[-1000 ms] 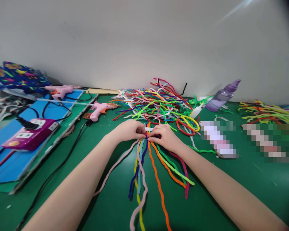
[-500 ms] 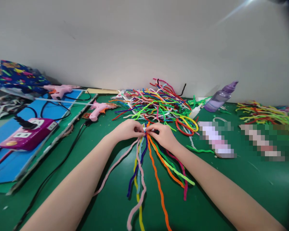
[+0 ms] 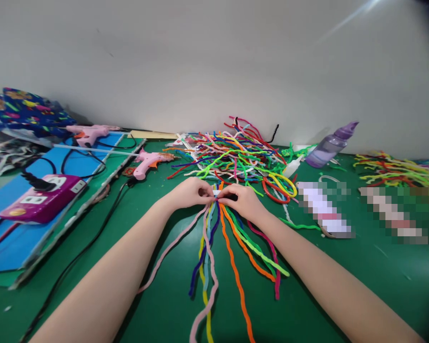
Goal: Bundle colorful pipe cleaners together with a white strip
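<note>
A bundle of colourful pipe cleaners [image 3: 236, 257] fans out over the green table toward me, in pink, yellow, blue, purple, orange, green and magenta. My left hand [image 3: 190, 194] pinches the gathered top of this bundle from the left. From the right, my right hand [image 3: 240, 199] pinches the same spot, fingertips nearly touching those of the left. A small white piece [image 3: 217, 193] shows between the two hands, with short orange and blue ends sticking out beyond it. What exactly lies under the fingertips is hidden.
Behind my hands is a heap of pipe cleaners [image 3: 232, 152], with red-and-yellow-handled scissors [image 3: 281, 186] beside it. Pink glue guns [image 3: 148, 163] and a purple power strip [image 3: 43, 200] lie left. A purple bottle [image 3: 331, 147] and more pipe cleaners [image 3: 396, 169] are right.
My right hand's fingers have shifted slightly at the gathered top, and more of the white piece shows between the hands. The view has moved a little; the bundle lies almost the same.
</note>
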The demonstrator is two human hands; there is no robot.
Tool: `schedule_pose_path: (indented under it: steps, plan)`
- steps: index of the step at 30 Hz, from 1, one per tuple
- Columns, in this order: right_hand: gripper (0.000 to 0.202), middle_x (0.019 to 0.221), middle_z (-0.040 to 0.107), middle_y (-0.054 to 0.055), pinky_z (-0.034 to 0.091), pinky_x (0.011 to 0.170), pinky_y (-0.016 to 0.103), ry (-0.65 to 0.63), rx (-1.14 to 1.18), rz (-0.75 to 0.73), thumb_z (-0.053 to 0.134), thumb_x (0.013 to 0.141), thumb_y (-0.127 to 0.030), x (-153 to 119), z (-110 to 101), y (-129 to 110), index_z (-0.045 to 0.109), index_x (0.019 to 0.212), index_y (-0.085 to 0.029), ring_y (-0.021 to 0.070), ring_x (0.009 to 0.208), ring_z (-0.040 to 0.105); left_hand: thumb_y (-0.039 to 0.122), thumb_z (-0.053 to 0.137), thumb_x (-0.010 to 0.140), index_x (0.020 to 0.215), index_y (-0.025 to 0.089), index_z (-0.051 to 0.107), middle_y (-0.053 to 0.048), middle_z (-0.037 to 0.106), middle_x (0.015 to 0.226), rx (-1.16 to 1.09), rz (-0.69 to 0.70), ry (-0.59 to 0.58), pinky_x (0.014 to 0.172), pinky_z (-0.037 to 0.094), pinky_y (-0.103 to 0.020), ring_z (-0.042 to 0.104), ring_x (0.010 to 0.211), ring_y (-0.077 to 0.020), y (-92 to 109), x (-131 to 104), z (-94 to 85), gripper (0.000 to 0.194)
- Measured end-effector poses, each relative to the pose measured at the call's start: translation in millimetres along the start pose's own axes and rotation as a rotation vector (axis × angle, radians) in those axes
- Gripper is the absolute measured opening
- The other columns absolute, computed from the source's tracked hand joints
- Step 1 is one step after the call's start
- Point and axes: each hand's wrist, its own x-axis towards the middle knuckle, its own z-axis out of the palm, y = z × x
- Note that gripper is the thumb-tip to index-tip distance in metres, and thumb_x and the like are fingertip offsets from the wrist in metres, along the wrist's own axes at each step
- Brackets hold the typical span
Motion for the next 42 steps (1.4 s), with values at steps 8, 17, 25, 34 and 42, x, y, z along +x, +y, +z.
schedule_pose_path:
  steps: [8, 17, 25, 34, 42]
  plan:
    - [0.007, 0.086, 0.068, 0.001, 0.047, 0.077, 0.026, -0.020, 0.008, 0.009, 0.063, 0.080, -0.023, 0.3, -3.3, -3.4, 0.068, 0.085, -0.021, 0.0130, 0.080, 0.062, 0.037, 0.058, 0.073, 0.072, 0.014, 0.065, 0.002, 0.054, 0.060, -0.105, -0.009, 0.011, 0.052, 0.035, -0.019, 0.043, 0.055, -0.0079, -6.5, -1.4, -0.4, 0.024]
    - [0.012, 0.093, 0.068, 0.003, 0.046, 0.083, 0.029, 0.059, -0.040, -0.042, 0.056, 0.084, -0.022, -3.3, -1.1, -5.3, 0.065, 0.092, -0.020, 0.0160, 0.088, 0.061, 0.041, 0.060, 0.072, 0.075, 0.013, 0.066, 0.002, 0.055, 0.060, -0.136, -0.051, 0.011, 0.050, 0.034, -0.018, 0.042, 0.054, -0.0077, -4.0, 0.0, -1.0, 0.030]
    - [0.012, 0.089, 0.068, 0.003, 0.051, 0.077, 0.029, 0.167, 0.094, 0.081, 0.056, 0.080, -0.023, 4.8, -30.2, -25.9, 0.065, 0.088, -0.020, 0.0156, 0.081, 0.064, 0.043, 0.061, 0.071, 0.074, 0.012, 0.066, 0.001, 0.057, 0.059, -0.132, -0.049, 0.025, 0.049, 0.033, -0.018, 0.042, 0.053, -0.0067, -0.4, -1.3, -1.1, 0.031]
    - [0.008, 0.079, 0.068, 0.001, 0.049, 0.070, 0.025, -0.145, 0.090, 0.079, 0.064, 0.075, -0.017, 17.5, -18.5, -16.7, 0.064, 0.083, -0.018, 0.0123, 0.070, 0.062, 0.042, 0.059, 0.075, 0.075, 0.012, 0.067, 0.000, 0.062, 0.065, -0.127, -0.007, 0.036, 0.053, 0.037, -0.018, 0.047, 0.057, -0.0082, -0.9, -0.4, -1.8, 0.031]
    - [0.011, 0.080, 0.066, 0.000, 0.046, 0.066, 0.022, -0.109, 0.074, -0.011, 0.061, 0.079, -0.022, 13.3, -10.6, -11.2, 0.063, 0.089, -0.018, 0.0108, 0.069, 0.059, 0.041, 0.058, 0.076, 0.072, 0.013, 0.066, 0.000, 0.061, 0.063, -0.053, 0.001, 0.055, 0.052, 0.036, -0.019, 0.048, 0.056, -0.0085, 4.5, 1.9, -1.6, 0.030]
